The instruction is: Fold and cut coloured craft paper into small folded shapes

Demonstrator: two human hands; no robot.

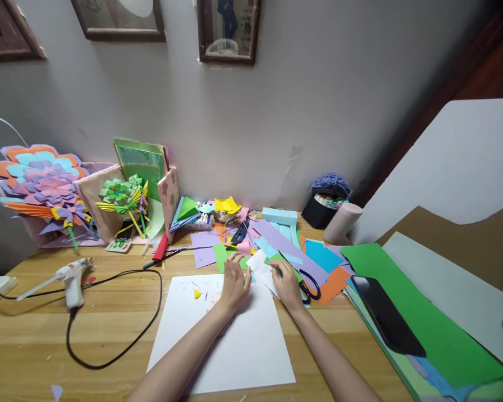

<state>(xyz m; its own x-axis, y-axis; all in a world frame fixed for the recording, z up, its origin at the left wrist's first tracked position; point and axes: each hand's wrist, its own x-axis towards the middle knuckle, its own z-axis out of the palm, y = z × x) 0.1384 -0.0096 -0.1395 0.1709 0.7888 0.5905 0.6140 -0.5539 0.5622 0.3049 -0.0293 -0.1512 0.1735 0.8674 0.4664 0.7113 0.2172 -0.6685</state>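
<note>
Beside spread left fingers, white paper slip, against curled right fingers, pinch unclear

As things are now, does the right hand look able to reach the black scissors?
Probably yes: the black scissors lie right beside the right hand, and nothing visible blocks the way. The hand seems busy with the white paper piece, though.

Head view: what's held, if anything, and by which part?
The right hand seems to hold the white strip by its right edge; whether the left hand grips anything is unclear.
</note>
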